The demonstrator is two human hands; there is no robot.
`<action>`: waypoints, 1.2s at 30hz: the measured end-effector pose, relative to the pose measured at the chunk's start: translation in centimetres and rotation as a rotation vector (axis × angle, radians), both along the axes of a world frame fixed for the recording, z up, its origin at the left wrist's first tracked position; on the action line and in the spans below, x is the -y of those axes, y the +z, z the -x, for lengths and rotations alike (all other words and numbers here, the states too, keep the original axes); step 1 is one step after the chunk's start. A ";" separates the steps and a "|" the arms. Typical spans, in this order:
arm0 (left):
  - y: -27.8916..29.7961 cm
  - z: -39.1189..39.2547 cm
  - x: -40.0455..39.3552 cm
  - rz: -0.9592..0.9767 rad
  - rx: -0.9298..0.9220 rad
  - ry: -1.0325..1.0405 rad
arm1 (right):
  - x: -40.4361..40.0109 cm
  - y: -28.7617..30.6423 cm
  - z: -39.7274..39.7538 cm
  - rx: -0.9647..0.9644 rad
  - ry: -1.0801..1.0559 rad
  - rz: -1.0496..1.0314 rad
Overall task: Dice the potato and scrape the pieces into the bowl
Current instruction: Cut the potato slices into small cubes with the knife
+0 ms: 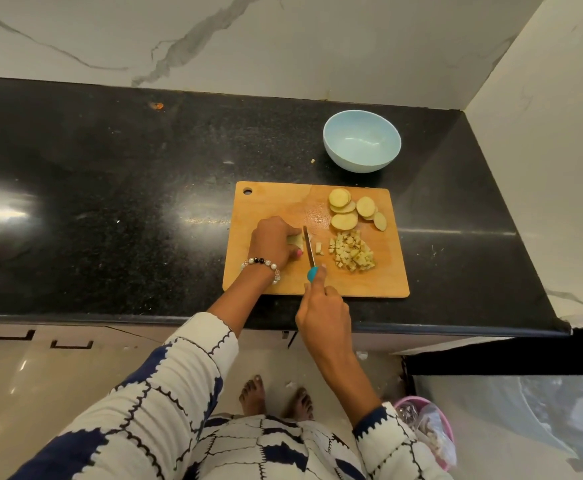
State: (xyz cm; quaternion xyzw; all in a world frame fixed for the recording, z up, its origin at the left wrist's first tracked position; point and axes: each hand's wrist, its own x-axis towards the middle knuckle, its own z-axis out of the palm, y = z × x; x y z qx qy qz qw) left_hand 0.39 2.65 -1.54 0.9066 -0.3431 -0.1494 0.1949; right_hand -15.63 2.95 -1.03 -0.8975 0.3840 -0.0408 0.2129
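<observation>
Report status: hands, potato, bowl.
Left hand holds potato; right hand grips knife. Dice and slices on board. Bowl empty, unobstructed.

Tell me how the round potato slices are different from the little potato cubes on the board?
The round pale-yellow potato slices are big flat discs; the small diced potato cubes are tiny chunks. The slices overlap at the wooden cutting board's far side; the cubes sit heaped nearer the person, right of the blue-handled knife. The slices are not yet diced; the cubes are. Both lie on the board, none in the light-blue bowl.
</observation>
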 end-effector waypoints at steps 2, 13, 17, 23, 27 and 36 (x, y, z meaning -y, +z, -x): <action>0.0 0.0 -0.1 0.002 0.005 -0.001 | 0.4 -0.3 -0.4 -0.027 -0.004 -0.013; -0.7 -0.2 -0.6 0.076 -0.069 -0.013 | -0.1 0.2 1.7 0.075 -0.079 0.006; -1.3 -0.4 -1.1 0.180 -0.138 0.016 | -0.2 0.3 0.3 0.019 -0.003 0.001; -1.4 -0.5 -0.9 0.170 -0.116 0.019 | -0.2 0.2 -0.1 -0.015 0.031 -0.016; -1.3 -0.6 -0.7 0.153 -0.117 0.024 | 0.1 0.1 -1.1 -0.086 0.045 -0.011; -1.4 -0.6 -0.8 0.138 -0.064 0.023 | -1.4 -0.4 1.1 -0.109 0.071 0.057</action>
